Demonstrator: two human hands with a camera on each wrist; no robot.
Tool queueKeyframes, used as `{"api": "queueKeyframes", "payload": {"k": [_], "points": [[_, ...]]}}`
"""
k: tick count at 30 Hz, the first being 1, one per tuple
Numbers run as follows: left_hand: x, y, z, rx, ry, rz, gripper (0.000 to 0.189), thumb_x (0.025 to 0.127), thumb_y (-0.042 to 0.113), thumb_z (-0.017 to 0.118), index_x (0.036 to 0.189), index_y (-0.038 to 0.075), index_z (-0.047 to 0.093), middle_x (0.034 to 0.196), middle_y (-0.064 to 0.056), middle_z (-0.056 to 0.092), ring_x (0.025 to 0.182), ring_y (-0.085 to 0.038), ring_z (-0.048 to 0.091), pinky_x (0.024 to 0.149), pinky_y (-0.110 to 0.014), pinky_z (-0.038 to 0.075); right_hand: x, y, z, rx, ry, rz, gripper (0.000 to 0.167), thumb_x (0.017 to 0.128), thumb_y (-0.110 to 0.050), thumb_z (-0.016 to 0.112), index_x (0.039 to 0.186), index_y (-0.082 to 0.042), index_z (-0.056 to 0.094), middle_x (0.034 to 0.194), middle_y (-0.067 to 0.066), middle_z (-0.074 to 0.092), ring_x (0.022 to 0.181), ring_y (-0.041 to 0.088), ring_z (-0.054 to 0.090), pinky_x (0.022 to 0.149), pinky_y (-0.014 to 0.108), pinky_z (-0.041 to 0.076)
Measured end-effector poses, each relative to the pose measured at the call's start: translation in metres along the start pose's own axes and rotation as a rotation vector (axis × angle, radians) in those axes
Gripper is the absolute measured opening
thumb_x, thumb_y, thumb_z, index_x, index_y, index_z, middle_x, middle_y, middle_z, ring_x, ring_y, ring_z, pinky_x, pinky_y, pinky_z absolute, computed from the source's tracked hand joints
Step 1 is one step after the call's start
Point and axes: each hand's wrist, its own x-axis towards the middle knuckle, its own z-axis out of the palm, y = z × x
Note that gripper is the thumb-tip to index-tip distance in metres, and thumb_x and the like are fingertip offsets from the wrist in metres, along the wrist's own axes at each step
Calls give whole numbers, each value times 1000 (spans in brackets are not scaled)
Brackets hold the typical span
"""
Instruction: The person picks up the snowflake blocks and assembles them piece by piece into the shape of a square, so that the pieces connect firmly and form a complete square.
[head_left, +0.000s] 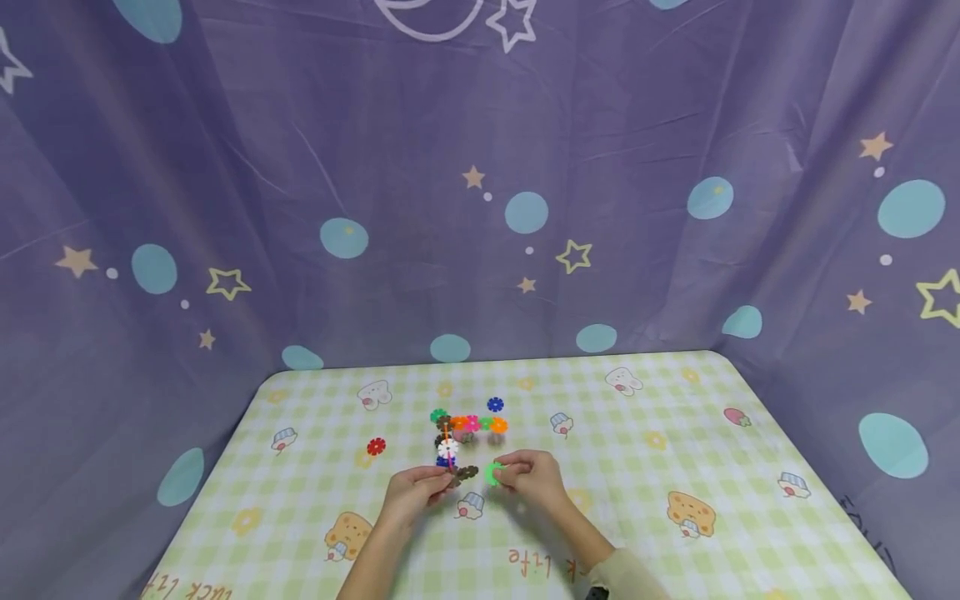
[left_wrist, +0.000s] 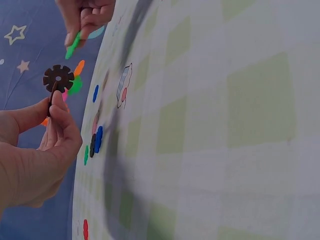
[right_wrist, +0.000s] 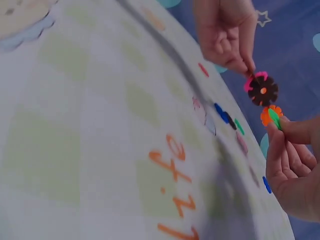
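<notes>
My left hand (head_left: 420,492) pinches a brown notched disc edge-on between thumb and fingers. Another brown snowflake disc (left_wrist: 58,78) is slotted into it and faces the left wrist camera. The held discs belong to a chain of linked snowflake discs, with a white disc (head_left: 447,448) near my left fingertips and a far row that includes a pink disc (head_left: 472,423) and an orange disc (head_left: 498,425). To the right, my right hand (head_left: 534,479) pinches a bright green snowflake disc (right_wrist: 274,119) by its edge. A gap separates it from the brown discs in the head view.
Loose discs lie on the checkered tablecloth (head_left: 300,500): a red one (head_left: 376,447) to the left, a blue one (head_left: 495,404) behind the chain, and a green one (head_left: 438,415) and another blue one (left_wrist: 99,139) near the chain. A purple curtain (head_left: 420,125) surrounds the table's back and sides.
</notes>
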Motion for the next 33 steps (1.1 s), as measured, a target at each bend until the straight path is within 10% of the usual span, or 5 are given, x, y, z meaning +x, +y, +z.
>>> {"api": "queueKeyframes", "payload": {"k": [11, 33], "points": [[-2, -1, 1, -4, -21, 6, 30, 83, 3, 70, 108, -13, 64, 80, -6, 75, 68, -8, 67, 62, -18, 55, -2, -10, 7, 161, 26, 105, 26, 78, -8, 77, 99, 6, 70, 72, 6, 74, 56, 9, 66, 62, 30, 60], [-9, 6, 14, 59, 55, 91, 23, 79, -6, 70, 99, -14, 65, 81, -17, 74, 64, -10, 68, 66, -29, 61, -6, -11, 12, 118, 20, 9, 20, 76, -1, 75, 94, 7, 72, 74, 12, 73, 58, 8, 64, 62, 30, 60]]}}
